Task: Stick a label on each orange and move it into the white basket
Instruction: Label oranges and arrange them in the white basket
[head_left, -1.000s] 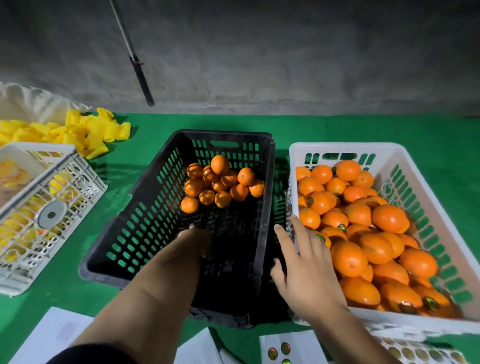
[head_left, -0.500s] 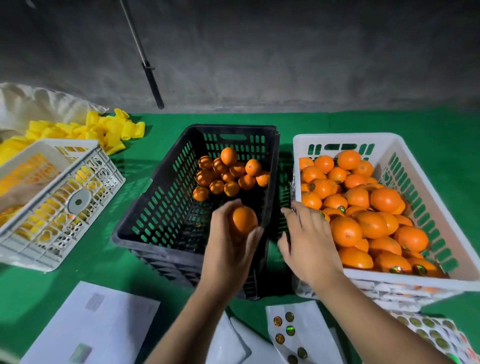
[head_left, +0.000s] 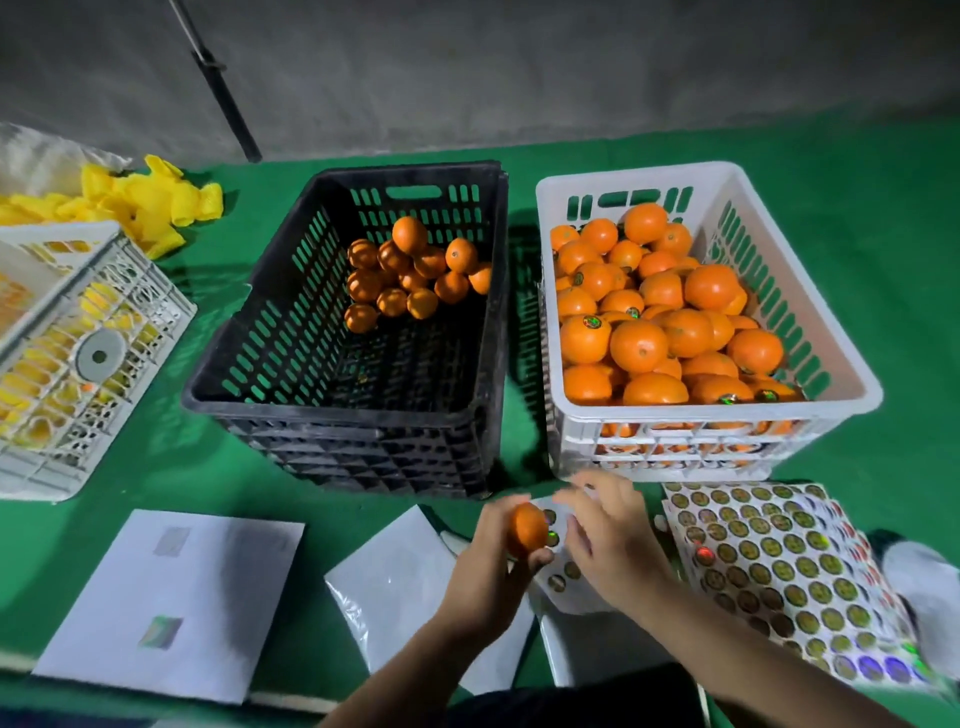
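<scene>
Head view, one frame. I see both hands low in the picture, in front of the two crates.

Left hand (head_left: 488, 566): fingers and thumb curled round one orange (head_left: 527, 530), held up off the table. The orange sits at the fingertip end of this hand, on its right side, and faces the other hand. I cannot tell whether it carries a label.

Right hand (head_left: 610, 540): just beside the held orange, to its right, fingers spread and loosely bent over a small sticker sheet (head_left: 558, 577) that lies under and between the two hands. The fingertips are motion-blurred; I cannot tell if they pinch a sticker or touch the orange.

Beyond the right hand, directly ahead of it: the white basket (head_left: 706, 415), heaped with oranges, several showing round labels. Beyond the left hand and a little to its left: the black crate (head_left: 332, 405), with a small cluster of oranges (head_left: 415, 275) in its far right corner.

Right of the right hand: a large sheet of round stickers (head_left: 779, 566) on the green table cover (head_left: 156, 478), near the basket's front wall. Left of the left hand: blank white sheets (head_left: 171, 597), apart from it. Far left of both hands: a grey-white crate (head_left: 78, 364) holding yellow pieces, with loose yellow foam nets (head_left: 150, 200) behind it.
</scene>
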